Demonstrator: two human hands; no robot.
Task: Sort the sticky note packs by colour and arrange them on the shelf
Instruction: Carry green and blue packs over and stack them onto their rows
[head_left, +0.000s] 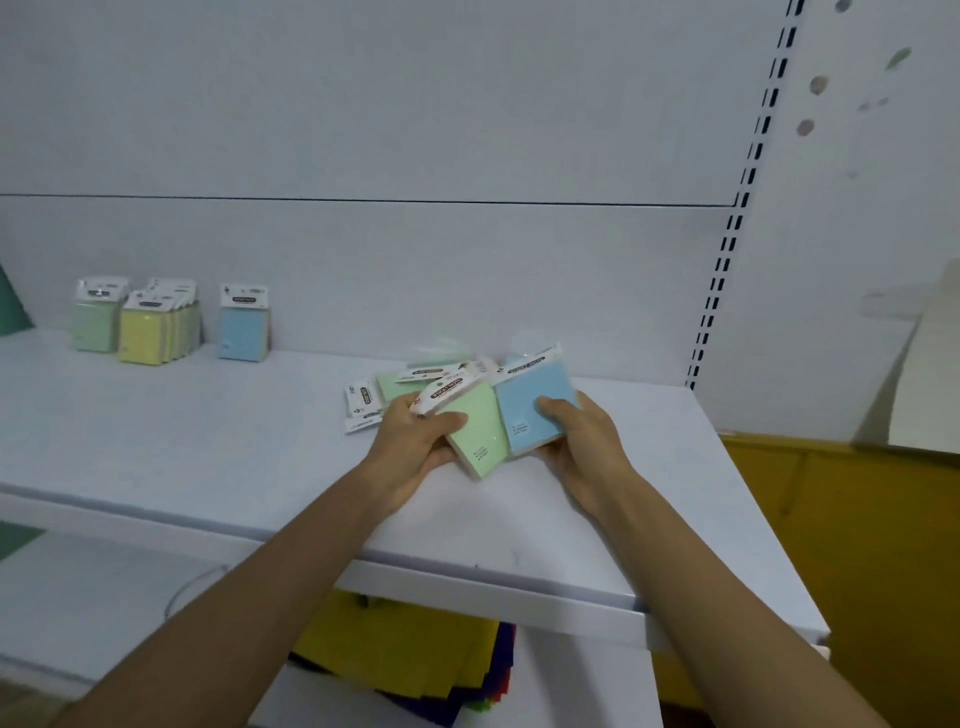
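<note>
Green pack (477, 431) in left hand (415, 441), header up-left, blue pack (535, 410) beside

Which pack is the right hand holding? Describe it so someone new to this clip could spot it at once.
Start at the white shelf and go to its right end, where both hands meet over a loose pile of packs. The right hand grips a blue pack, thumb on its face. It touches the green pack in the left hand, and colour tells them apart.
</note>
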